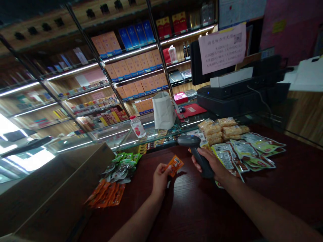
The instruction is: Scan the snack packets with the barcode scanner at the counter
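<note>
My left hand (160, 178) pinches a small orange snack packet (176, 165) by its lower left edge, a little above the dark red tabletop (186, 208). In my right hand (212, 162) is a dark barcode scanner (202, 160), gripped round its handle, its head toward the upper left. The scanner's head stands to the right of the packet, apart from it. Left of my left hand lies a row of orange packets (107, 194), with green and silver packets (123, 166) behind them. Clear and green snack bags (248, 151) lie beyond my right hand.
An open cardboard box (58, 188) stands at the left. Behind the table are a glass counter with a bottle (137, 126), a white bag (164, 111) and a red mat (193, 111). Wrapped tan snacks (214, 131) are stacked near a monitor with a pink sign (223, 47).
</note>
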A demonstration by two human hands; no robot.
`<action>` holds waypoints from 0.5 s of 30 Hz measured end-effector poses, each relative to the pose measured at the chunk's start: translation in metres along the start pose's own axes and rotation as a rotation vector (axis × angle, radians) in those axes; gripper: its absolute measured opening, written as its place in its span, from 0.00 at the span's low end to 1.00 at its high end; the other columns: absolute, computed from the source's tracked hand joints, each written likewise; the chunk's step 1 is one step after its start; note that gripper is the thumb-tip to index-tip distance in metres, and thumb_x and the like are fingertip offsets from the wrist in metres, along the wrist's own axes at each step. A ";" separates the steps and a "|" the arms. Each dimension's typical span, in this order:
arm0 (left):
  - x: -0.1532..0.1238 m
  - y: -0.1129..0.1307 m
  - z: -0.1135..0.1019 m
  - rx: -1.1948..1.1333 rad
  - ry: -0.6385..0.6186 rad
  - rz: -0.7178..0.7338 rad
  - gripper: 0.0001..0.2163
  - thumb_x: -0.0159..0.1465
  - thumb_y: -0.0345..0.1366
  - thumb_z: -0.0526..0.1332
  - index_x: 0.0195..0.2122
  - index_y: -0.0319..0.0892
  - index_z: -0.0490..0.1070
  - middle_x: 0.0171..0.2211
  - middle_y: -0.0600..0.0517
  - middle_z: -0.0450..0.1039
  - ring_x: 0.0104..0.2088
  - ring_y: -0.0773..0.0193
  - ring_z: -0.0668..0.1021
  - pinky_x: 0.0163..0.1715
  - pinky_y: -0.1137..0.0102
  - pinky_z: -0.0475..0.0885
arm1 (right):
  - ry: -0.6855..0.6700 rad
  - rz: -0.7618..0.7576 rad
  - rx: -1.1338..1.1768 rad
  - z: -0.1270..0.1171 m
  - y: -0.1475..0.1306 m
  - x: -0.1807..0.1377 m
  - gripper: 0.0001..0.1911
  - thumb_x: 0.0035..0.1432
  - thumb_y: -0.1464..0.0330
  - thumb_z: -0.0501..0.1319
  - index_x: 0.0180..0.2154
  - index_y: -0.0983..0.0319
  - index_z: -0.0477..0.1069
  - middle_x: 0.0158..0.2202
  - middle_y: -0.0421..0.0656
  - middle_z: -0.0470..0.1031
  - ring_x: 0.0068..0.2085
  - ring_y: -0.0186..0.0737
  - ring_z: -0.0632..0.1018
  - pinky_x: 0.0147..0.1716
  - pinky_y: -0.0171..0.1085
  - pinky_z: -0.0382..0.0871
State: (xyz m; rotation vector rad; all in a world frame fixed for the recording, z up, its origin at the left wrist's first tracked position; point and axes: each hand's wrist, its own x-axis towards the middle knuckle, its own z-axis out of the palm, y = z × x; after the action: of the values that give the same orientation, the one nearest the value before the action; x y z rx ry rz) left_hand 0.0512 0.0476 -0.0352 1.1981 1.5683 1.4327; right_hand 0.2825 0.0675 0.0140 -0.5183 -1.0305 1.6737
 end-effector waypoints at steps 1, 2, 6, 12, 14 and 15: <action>-0.006 0.001 -0.007 -0.054 0.023 -0.023 0.18 0.50 0.51 0.68 0.27 0.42 0.67 0.20 0.55 0.73 0.19 0.69 0.72 0.20 0.75 0.66 | -0.007 0.008 -0.006 0.001 0.001 -0.001 0.18 0.58 0.54 0.62 0.40 0.62 0.74 0.24 0.39 0.75 0.18 0.32 0.70 0.14 0.31 0.62; -0.012 0.003 -0.013 -0.105 0.053 -0.040 0.18 0.49 0.50 0.70 0.27 0.41 0.68 0.19 0.56 0.72 0.18 0.70 0.71 0.19 0.76 0.64 | -0.015 0.015 -0.013 0.002 0.002 -0.002 0.18 0.58 0.54 0.62 0.40 0.62 0.74 0.24 0.39 0.75 0.18 0.32 0.70 0.14 0.30 0.62; -0.023 0.011 -0.019 -0.181 0.113 -0.077 0.17 0.48 0.48 0.72 0.28 0.40 0.72 0.20 0.56 0.74 0.18 0.72 0.71 0.19 0.78 0.64 | -0.060 0.041 -0.058 0.007 0.008 -0.006 0.18 0.59 0.54 0.62 0.41 0.62 0.74 0.24 0.39 0.76 0.18 0.32 0.70 0.14 0.30 0.63; -0.017 0.011 -0.020 -0.166 0.114 -0.046 0.17 0.49 0.47 0.71 0.30 0.41 0.71 0.23 0.54 0.77 0.22 0.66 0.77 0.22 0.76 0.69 | -0.117 0.072 -0.130 0.012 0.018 -0.009 0.19 0.56 0.52 0.64 0.37 0.63 0.72 0.23 0.39 0.76 0.16 0.31 0.70 0.13 0.29 0.61; -0.013 0.008 -0.024 -0.157 0.127 -0.041 0.17 0.51 0.48 0.70 0.31 0.41 0.70 0.24 0.54 0.77 0.21 0.67 0.77 0.20 0.76 0.68 | -0.131 0.086 -0.145 0.012 0.021 -0.009 0.19 0.56 0.52 0.64 0.35 0.62 0.71 0.24 0.39 0.76 0.16 0.30 0.70 0.13 0.29 0.62; -0.011 0.006 -0.026 -0.149 0.134 -0.035 0.16 0.52 0.48 0.70 0.32 0.41 0.70 0.24 0.55 0.77 0.20 0.68 0.76 0.19 0.77 0.67 | -0.137 0.093 -0.151 0.012 0.023 -0.010 0.18 0.56 0.53 0.64 0.35 0.62 0.70 0.24 0.39 0.76 0.16 0.30 0.70 0.13 0.29 0.62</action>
State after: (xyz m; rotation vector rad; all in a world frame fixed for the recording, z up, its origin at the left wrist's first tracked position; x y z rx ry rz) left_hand 0.0324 0.0277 -0.0263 1.0009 1.5340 1.6049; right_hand 0.2647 0.0526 -0.0002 -0.5636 -1.2567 1.7408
